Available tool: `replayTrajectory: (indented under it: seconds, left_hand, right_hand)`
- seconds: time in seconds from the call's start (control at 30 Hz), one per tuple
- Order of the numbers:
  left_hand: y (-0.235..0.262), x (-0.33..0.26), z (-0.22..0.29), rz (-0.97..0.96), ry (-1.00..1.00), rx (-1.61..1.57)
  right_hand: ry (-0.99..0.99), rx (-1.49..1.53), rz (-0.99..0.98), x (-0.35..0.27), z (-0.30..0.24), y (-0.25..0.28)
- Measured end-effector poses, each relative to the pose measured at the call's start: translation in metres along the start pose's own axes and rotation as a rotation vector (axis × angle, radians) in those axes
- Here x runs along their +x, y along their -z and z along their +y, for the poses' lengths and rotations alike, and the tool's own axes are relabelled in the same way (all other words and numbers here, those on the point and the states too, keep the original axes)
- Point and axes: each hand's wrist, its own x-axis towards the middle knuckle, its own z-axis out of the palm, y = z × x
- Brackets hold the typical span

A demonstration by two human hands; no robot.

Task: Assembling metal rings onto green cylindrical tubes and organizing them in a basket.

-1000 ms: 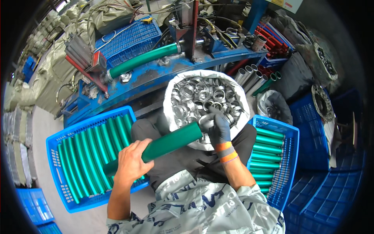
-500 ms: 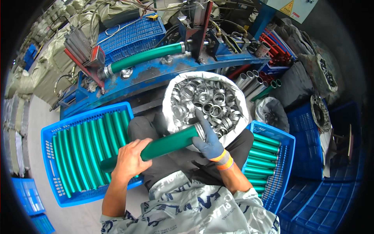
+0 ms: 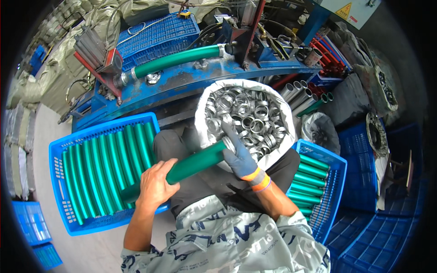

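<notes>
Left hand (image 3: 154, 186) fingers clenched around the green tube (image 3: 191, 164) mid-length to steady it across the lap, gloved right hand (image 3: 239, 152) fingers pinching a metal ring (image 3: 229, 144) at its far end — white sack of rings (image 3: 246, 118) just ahead, blue crates (image 3: 91, 182) either side.

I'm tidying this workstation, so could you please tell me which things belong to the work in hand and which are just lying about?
In use: left hand, gloved right hand, green hose, sack of metal rings.
Lying about: red pipes, grey tubes, empty blue crates.
</notes>
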Motion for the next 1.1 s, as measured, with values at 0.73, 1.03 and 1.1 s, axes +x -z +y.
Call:
replayTrajectory:
  seconds: [0.73,1.03,1.1]
  left_hand:
    - [-0.020,-0.025,-0.046,0.588,0.315,-1.689]
    - [-0.073,0.005,-0.021,0.556,0.387,-1.898]
    - [-0.069,0.004,-0.020,0.570,0.339,-1.827]
  right_hand:
    - [-0.505,0.773,0.280,0.050,0.106,0.032]
    - [-0.214,0.715,0.140,0.017,0.015,0.029]
    - [-0.186,0.738,0.131,0.016,0.015,0.030]
